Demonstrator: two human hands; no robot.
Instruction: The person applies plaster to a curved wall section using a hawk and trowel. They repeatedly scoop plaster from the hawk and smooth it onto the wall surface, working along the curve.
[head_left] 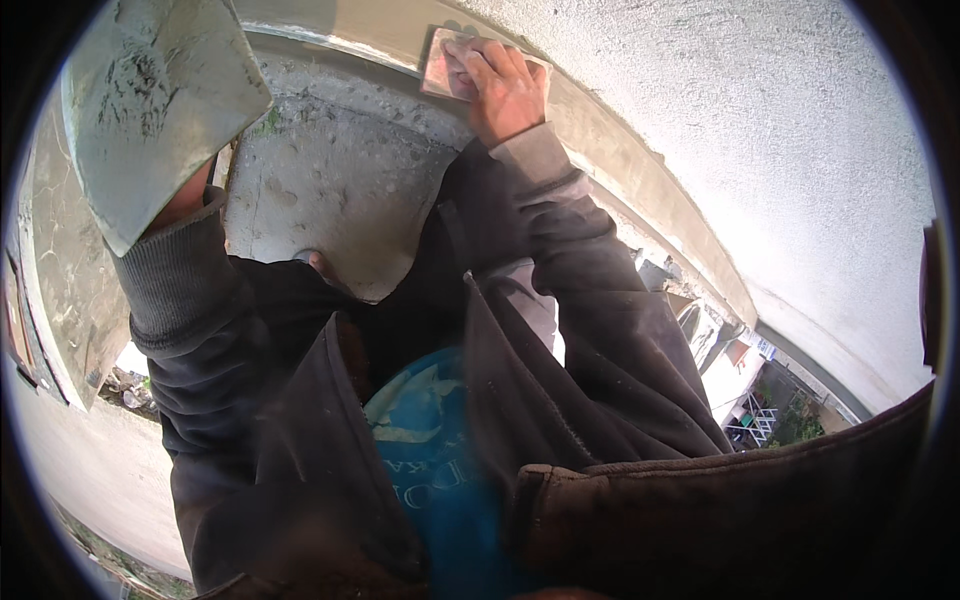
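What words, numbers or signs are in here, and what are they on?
Blue shirt: pale letters, partly hidden by the dark jacket; I won't copy them out.
Flat rectangular pad under the right hand: no lettering that I can see.
Grey-smeared board at picture left: none that I can see.

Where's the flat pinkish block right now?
In the head view, the flat pinkish block is at top centre, in the right hand, by the grey band.

A rough white wall (770, 120) is rising right of the right hand (508, 92), concrete floor (330, 190) is spreading right of the left hand (186, 198), and plants (797, 415) are showing well apart from both.
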